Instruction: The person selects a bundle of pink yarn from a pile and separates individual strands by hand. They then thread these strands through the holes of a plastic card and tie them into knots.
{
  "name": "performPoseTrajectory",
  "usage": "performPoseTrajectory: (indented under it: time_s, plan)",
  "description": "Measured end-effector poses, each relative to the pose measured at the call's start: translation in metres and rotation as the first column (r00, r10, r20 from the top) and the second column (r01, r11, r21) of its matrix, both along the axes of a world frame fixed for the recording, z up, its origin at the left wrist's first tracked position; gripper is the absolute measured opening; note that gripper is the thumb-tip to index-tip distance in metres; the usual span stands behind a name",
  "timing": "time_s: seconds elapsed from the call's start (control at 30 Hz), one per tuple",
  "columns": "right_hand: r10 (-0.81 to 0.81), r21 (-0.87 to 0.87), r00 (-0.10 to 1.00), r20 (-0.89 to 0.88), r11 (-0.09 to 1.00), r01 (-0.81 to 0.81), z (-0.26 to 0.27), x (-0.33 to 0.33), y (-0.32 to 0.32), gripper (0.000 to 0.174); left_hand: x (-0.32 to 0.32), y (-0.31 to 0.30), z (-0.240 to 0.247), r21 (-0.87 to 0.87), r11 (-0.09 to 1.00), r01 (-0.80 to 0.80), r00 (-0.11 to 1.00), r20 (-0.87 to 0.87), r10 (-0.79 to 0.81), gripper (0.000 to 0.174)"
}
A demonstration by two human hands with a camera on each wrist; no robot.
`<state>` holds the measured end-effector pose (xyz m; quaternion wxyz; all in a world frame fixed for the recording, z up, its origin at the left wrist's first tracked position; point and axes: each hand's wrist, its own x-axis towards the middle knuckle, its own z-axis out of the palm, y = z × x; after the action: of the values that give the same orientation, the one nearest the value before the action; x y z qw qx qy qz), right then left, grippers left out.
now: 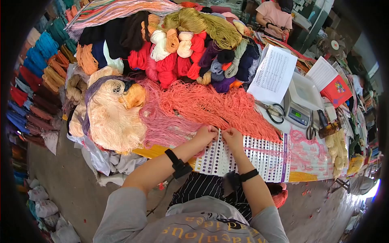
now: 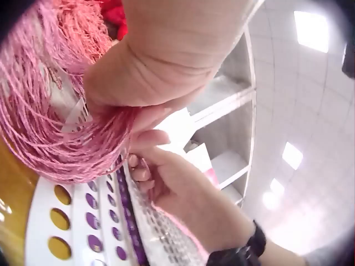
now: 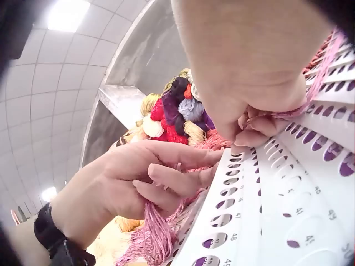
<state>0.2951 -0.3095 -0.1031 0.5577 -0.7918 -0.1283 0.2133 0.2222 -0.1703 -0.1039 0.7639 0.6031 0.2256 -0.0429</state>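
My left hand holds a loose bundle of mauve-pink yarn, which hangs below its curled fingers in the right wrist view. Close beside it, my right hand pinches a pink strand that runs off across the card strips to the right. Both hands' fingertips meet at the top end of a white punched card strip with numbered holes. More such strips lie side by side along the table's front edge, some showing purple through the holes. The exact knot or slot between the fingertips is hidden.
A coral yarn heap and a cream skein lie behind and left of the hands. Scissors, a digital scale and a printed sheet are at the right. Another person sits at the back.
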Motion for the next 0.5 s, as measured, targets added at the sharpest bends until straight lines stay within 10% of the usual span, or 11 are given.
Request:
performPoseTrajectory:
  time_s: [0.4,0.5]
  plan:
    - [0.096,0.165,0.981,-0.167,0.984,-0.068,0.002,0.008,-0.003,0.013,0.005,0.010,0.027,0.212,0.975,0.063,0.995,-0.085,-0.046,0.017]
    - [0.115,0.085,0.990,-0.076,0.991,-0.108,-0.010,0.008,-0.005,0.017,0.000,0.053,0.024,-0.406,0.913,0.033,0.996,-0.059,-0.062,0.016]
